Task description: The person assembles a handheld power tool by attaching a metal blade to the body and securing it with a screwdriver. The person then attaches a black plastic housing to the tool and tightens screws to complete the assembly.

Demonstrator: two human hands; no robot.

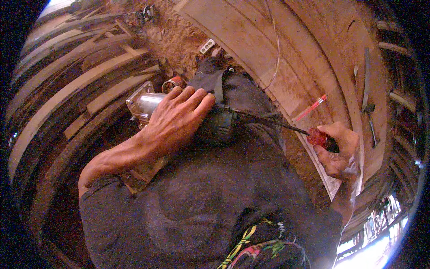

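My left hand (179,114) is wrapped over a handheld power tool lying across my lap. It looks like a trim router (153,104), with a silver cylindrical body, a clear plastic base at its left end and a black end (219,125) at its right. To the right, my right hand (340,145) grips a screwdriver (318,136) by its red and black handle. Its long dark shaft points left toward the tool's black end. Whether the tip touches a screw there is too dark to tell.
A wide wooden board (309,58) slants along the right, with a red pen (311,107) and a hammer-like tool (369,107) on it. A white socket strip (207,46) lies in sawdust ahead. Curved timber strips (89,80) are stacked at the left. An orange-red round object (174,84) sits beside the router.
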